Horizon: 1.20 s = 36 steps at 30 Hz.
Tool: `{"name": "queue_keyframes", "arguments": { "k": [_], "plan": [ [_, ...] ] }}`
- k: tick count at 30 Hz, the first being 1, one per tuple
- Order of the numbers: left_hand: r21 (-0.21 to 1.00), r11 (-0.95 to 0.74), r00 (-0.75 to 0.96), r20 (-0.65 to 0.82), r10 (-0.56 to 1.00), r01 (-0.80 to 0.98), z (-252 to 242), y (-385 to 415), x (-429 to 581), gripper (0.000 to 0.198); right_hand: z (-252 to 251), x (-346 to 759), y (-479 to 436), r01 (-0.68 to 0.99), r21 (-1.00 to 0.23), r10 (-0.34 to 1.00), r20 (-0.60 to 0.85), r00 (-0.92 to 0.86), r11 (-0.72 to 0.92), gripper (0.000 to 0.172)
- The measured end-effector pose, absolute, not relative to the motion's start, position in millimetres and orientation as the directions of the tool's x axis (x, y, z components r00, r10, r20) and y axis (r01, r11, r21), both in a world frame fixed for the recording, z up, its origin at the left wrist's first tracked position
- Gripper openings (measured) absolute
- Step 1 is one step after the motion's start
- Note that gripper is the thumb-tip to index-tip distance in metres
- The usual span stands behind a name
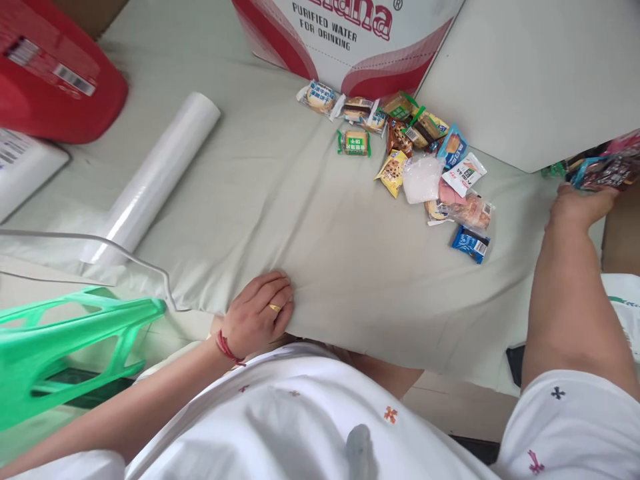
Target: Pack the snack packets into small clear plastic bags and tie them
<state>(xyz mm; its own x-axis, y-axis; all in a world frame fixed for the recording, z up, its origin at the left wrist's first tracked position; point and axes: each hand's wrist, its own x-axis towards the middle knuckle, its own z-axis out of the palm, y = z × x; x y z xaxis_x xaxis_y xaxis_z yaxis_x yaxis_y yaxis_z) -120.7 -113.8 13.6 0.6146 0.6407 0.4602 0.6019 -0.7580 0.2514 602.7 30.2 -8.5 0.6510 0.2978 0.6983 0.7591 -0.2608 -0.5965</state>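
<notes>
My left hand point(263, 308) rests palm down at the near edge of the cloth-covered surface point(325, 260), fingers loosely bent and holding nothing. At the far right, my right hand point(583, 200) is closed around a bunch of wrapped snacks point(607, 172); its fingers are mostly hidden behind the packets. Between the hands and further back lies a loose pile of small snack packets. Among them are a blue packet point(471, 244), a yellow cookie packet point(393, 172), a green-edged biscuit pack point(354, 143), a white packet point(464, 174) and a whitish translucent packet point(423, 179).
Behind the pile stands a red-and-white water carton point(345, 47), beside a large pale panel point(540, 73). A roll of clear film point(155, 173) lies to the left, with a grey cable point(125, 252) across its near end. A red container point(60, 73) and green plastic stool point(95, 340) are further left.
</notes>
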Motion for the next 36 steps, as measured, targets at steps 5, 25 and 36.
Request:
{"name": "queue_keyframes", "arguments": {
  "k": [5,25,36],
  "plan": [
    [0.274,-0.764,0.604,0.481,0.635,0.585,14.5,-113.2,-118.9,0.024,41.8,469.9,11.2,0.847,-0.5,0.697,0.543,0.468,-0.179,0.021],
    [0.938,0.345,0.497,-0.311,0.81,0.023,54.4,-90.9,-63.8,0.076,48.5,165.8,-135.4,0.336,-0.942,0.879,0.17,0.446,0.012,0.008],
    [0.888,0.446,0.441,-0.357,0.824,-0.115,34.0,-46.8,-50.7,0.057,26.9,138.8,-175.0,-0.286,-0.954,0.636,-0.17,0.753,0.084,0.045]
  ]
}}
